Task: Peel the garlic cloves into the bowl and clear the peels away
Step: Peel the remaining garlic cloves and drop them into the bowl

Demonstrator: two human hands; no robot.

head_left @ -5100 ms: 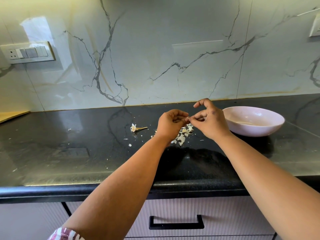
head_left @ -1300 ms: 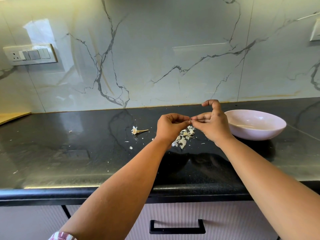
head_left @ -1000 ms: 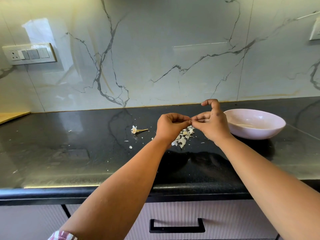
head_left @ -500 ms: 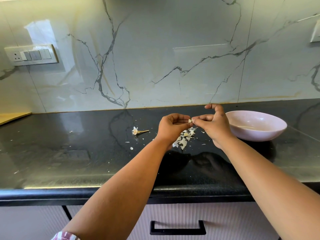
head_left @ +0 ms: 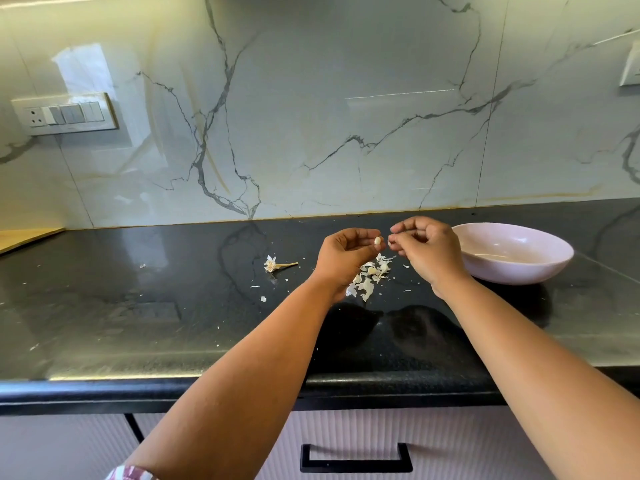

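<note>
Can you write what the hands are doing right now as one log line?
left hand pinches garlic clove | right hand pinches peel bit | peels on counter | bowl right

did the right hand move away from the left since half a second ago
Yes. The right hand has pulled rightward toward the bowl, opening a gap from the left hand.

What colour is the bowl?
The bowl is pale pink, plain with no pattern; the head view shows it clearly on the black counter.
</note>
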